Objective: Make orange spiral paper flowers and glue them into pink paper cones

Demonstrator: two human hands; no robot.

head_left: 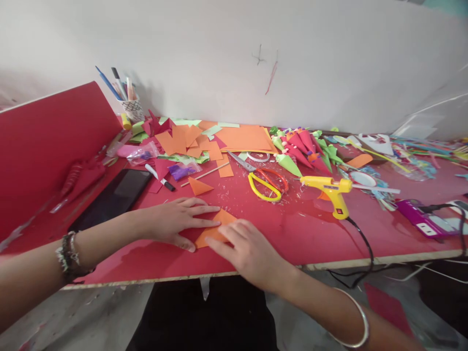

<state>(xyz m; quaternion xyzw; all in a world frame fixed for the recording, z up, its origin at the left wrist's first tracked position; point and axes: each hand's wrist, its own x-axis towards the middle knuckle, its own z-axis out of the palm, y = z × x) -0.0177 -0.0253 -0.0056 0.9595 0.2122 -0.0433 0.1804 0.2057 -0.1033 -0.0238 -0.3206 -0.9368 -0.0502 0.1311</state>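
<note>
Two bare hands work on one folded sheet of orange paper [209, 237], which lies flat near the front edge of the red bench [292, 234]. The left hand [171, 219] lies on the paper's left side, its fingers slightly apart and extended rightward, the thumb at the near-left corner. The right hand [252, 251] covers the right part, its fingers bent and close together over the paper; whether they pinch it cannot be told. One visible corner points to the far side; the long axis, as far as it shows, slants from near left to far right.

Beyond the hands lie one orange paper triangle [199, 186], one wooden stick [206, 173], one marker [159, 177] and one pair of scissors [254, 171], blades toward far left. To the right is one yellow glue gun [327, 185], nozzle leftward; to the left, one black phone [113, 197]. The paper cones [298, 150] at far right overlap too closely to count.
</note>
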